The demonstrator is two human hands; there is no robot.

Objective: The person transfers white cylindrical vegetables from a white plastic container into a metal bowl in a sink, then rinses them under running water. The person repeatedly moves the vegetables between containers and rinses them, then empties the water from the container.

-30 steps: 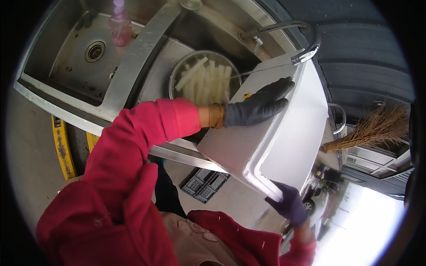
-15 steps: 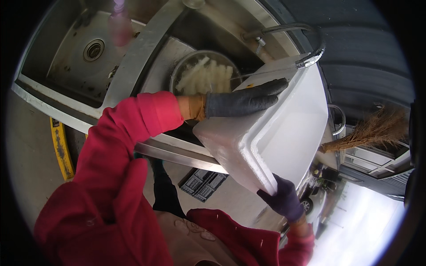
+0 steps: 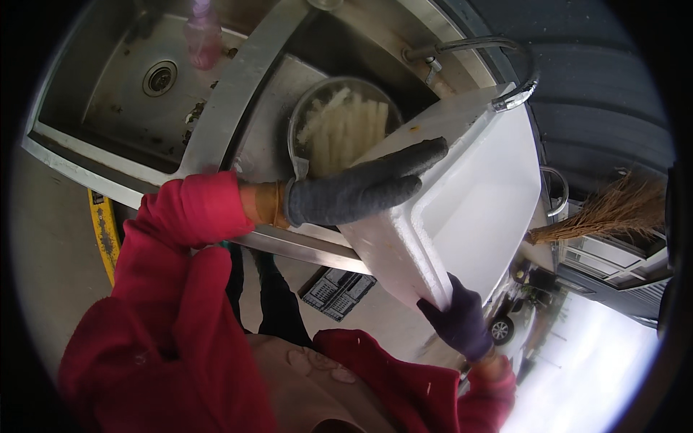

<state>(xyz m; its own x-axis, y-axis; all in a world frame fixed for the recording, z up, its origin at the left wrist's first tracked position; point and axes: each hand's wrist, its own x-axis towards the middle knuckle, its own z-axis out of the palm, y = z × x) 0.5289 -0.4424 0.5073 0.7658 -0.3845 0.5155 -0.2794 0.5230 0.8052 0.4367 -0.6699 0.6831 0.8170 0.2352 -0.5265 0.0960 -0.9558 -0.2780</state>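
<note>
A white foam box (image 3: 480, 216) leans tilted over the sink's right side, its open mouth facing right. My left hand (image 3: 361, 189), in a grey glove, lies flat against the box's upper-left side with its fingers stretched out. At the box's lower corner, my right hand (image 3: 462, 320) in a dark purple glove grips the rim. Behind my left hand, a round metal bowl (image 3: 291, 137) stands in the sink compartment, partly covered by the glove and the box. Pale, stick-like pieces (image 3: 350, 128) lie in the bowl; their kind cannot be made out.
A curved metal faucet (image 3: 530, 72) reaches over the box's far end. The left sink compartment (image 3: 119, 108) holds a pink bottle (image 3: 203, 36). A twig broom (image 3: 603, 211) is at the right. Below the sink are a dark crate (image 3: 337, 292) and a yellow bar (image 3: 105, 234).
My left hand has slid left and toward me along the box's side. More of the bowl's far part shows. My right hand keeps its grip on the rim.
</note>
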